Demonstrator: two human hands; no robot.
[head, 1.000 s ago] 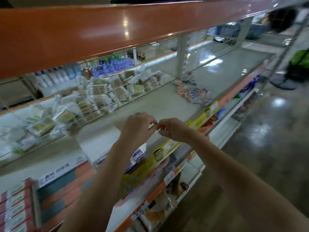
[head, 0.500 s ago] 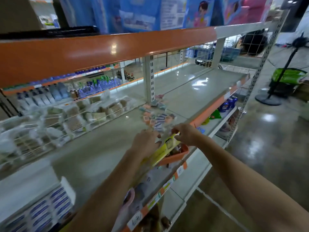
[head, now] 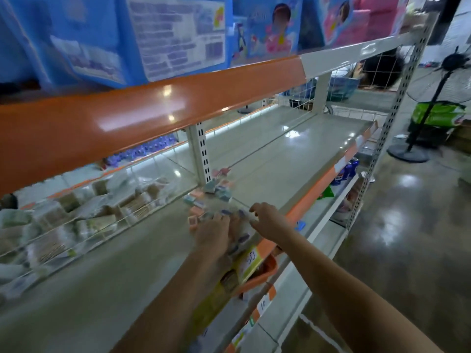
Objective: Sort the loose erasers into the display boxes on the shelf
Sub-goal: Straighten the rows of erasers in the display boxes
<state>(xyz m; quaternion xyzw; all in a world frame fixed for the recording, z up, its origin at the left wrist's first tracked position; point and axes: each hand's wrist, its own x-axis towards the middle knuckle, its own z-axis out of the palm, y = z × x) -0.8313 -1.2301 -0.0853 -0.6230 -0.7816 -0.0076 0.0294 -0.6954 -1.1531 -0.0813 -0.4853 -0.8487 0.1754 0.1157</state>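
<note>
orange shelf edge [head: 153, 108], grey shelf [head: 280, 159], pastel erasers [head: 216, 189].

The shelf [head: 293, 159] was smooth painted metal with a soft sheen, and its orange edge strip [head: 153, 105] shone glossy. The erasers [head: 216, 189] sat in shiny plastic wrap, and the floor [head: 407, 225] looked polished and reflective.

Glossy concrete floor [head: 407, 225]; pedestal fan [head: 428, 103] standing right; orange-edged metal shelving [head: 153, 103].

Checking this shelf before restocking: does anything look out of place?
Yes: small loose erasers lie scattered in a heap on the bare shelf near the white upright, not in any box. Both hands reach into them.
</note>
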